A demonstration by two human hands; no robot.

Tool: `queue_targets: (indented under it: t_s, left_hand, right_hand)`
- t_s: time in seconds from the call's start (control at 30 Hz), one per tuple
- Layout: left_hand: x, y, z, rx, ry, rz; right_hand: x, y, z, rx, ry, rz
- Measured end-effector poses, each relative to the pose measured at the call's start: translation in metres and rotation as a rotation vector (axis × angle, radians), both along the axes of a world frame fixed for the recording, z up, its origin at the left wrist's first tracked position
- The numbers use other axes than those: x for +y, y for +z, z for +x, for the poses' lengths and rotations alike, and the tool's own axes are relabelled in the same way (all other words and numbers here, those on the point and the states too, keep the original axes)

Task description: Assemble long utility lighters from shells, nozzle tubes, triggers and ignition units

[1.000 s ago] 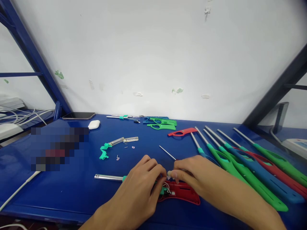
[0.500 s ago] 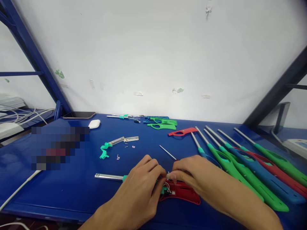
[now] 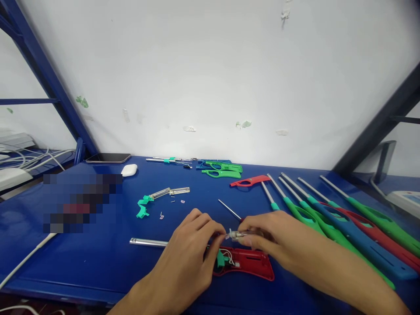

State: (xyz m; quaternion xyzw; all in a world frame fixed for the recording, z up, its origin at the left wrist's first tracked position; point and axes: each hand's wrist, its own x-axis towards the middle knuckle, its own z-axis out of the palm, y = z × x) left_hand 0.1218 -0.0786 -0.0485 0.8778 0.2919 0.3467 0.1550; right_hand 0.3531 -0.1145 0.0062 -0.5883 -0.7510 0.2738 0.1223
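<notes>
The right hand grasps a clear tank between thumb and fingers, its fitted end pointing at the left hand. The left thumb and forefinger are closed on what looks to be a small pale clip at that end, though the fingertips hide much of it. Work this small would best be done with the tank held firm and level, the clip drawn or turned gently in line with it, and no sideways bending. A light pinch should do, as the clip could spring off.

Both hands come in over the bench's front edge, palms down, wrists low and fingertips nearly meeting. Just below the tank, near the front edge and right of centre, lies the open red shell with a green part and white wires in it. The left hand passes over its left end; a metal tube shows beyond, pointing towards the bench's left edge.
</notes>
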Motion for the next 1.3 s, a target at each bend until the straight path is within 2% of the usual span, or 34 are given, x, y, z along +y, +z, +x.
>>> queue_targets:
  t_s: [0.43,0.63,0.8,1.0,1.3]
  left_hand:
    - [0.0009,-0.0001,0.0017,-0.02,-0.028,0.068]
    - [0.0011,-0.0008,0.0009,-0.031,-0.028,0.098]
    - [0.0011,-0.0012,0.0007,-0.032,-0.035,0.099]
    - [0.0009,-0.002,0.0002,-0.041,-0.004,0.071]
    - [0.0031,-0.0007,0.0003,-0.045,-0.016,0.096]
  right_hand:
    - [0.0042,0.0032,-0.0034,-0.025,0.055,0.085]
    - [0.0057,0.0033,-0.0029,-0.038,0.095,0.067]
    - [0.004,0.0038,-0.0054,-0.035,0.086,0.068]
    - [0.0035,0.0051,-0.0033,-0.014,0.005,0.058]
    - [0.0029,0.0037,-0.0023,-0.001,0.051,0.117]
